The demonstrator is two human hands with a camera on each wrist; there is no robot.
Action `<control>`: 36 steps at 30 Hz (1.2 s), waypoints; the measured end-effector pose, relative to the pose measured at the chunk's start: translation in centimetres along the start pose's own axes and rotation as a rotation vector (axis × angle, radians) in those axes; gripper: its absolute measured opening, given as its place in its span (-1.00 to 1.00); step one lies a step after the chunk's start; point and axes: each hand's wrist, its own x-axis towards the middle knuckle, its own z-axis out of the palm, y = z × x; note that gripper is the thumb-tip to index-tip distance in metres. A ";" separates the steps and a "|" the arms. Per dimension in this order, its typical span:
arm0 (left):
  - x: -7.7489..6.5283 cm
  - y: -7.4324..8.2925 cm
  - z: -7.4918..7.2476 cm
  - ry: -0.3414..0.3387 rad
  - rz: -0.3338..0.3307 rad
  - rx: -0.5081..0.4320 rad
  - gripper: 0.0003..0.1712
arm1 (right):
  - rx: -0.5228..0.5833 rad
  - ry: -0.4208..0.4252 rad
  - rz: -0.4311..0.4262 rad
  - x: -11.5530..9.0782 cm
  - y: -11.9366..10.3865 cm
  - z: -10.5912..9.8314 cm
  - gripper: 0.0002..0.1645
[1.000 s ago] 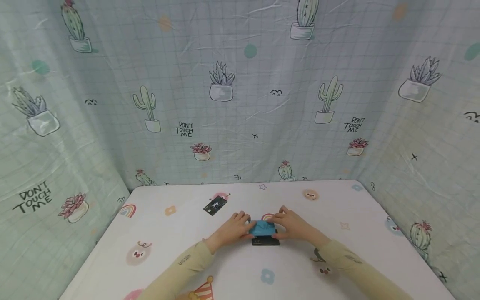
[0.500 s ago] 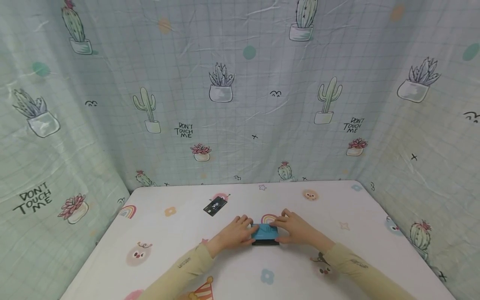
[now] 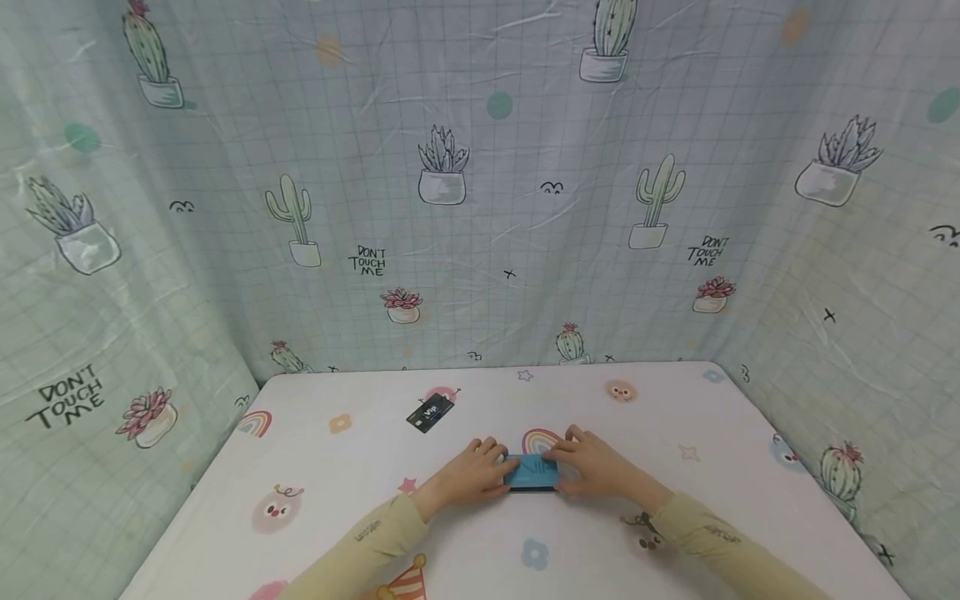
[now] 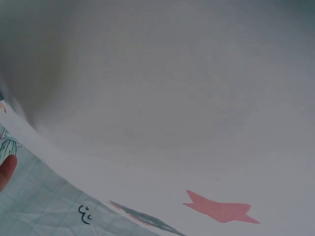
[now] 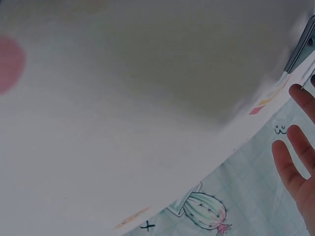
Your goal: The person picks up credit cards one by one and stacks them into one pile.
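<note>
A blue card [image 3: 531, 472] lies flat over a black card [image 3: 534, 489], of which only a thin strip shows along the near edge. My left hand [image 3: 472, 473] pinches the blue card at its left end, thumb at the near corner and index finger over the top. At the opposite end, my right hand [image 3: 596, 468] grips it in the same way. In the right wrist view, the edges of several stacked cards [image 5: 299, 46] show near the spread fingers [image 5: 284, 155]. One finger [image 4: 7, 169] of the left hand enters the left wrist view.
Farther back and to the left, a black card with "Vip" lettering [image 3: 431, 413] lies on the white table [image 3: 337, 500] with its printed cartoon shapes. Curtains printed with cactuses [image 3: 510, 225] enclose the back and both sides.
Both hands have drawn the blue card toward the near side, so it covers most of the black card that showed earlier. The Vip card has stayed in place.
</note>
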 end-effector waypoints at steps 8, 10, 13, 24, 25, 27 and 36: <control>-0.2 0.1 -0.1 -0.023 0.001 -0.036 -0.52 | -0.002 0.019 -0.019 -0.2 0.0 0.6 -0.44; -0.2 0.2 -0.1 -0.034 -0.002 -0.045 -0.51 | -0.002 0.029 -0.033 -0.2 0.0 0.6 -0.45; -0.3 0.2 -0.2 -0.051 -0.008 -0.052 -0.51 | -0.006 0.030 -0.047 -0.2 0.0 0.7 -0.46; -0.3 0.3 0.0 -0.046 -0.004 -0.044 -0.52 | -0.022 -0.007 -0.030 -0.3 0.0 0.9 -0.46; -0.3 0.3 0.0 -0.045 -0.004 -0.043 -0.52 | -0.020 -0.007 -0.030 -0.3 0.0 0.9 -0.46; -0.3 0.3 0.0 -0.041 -0.003 -0.040 -0.53 | -0.015 -0.007 -0.030 -0.3 0.0 0.9 -0.46; -0.3 0.2 0.0 -0.032 -0.003 -0.058 -0.54 | 0.002 -0.008 -0.036 -0.2 0.1 1.0 -0.46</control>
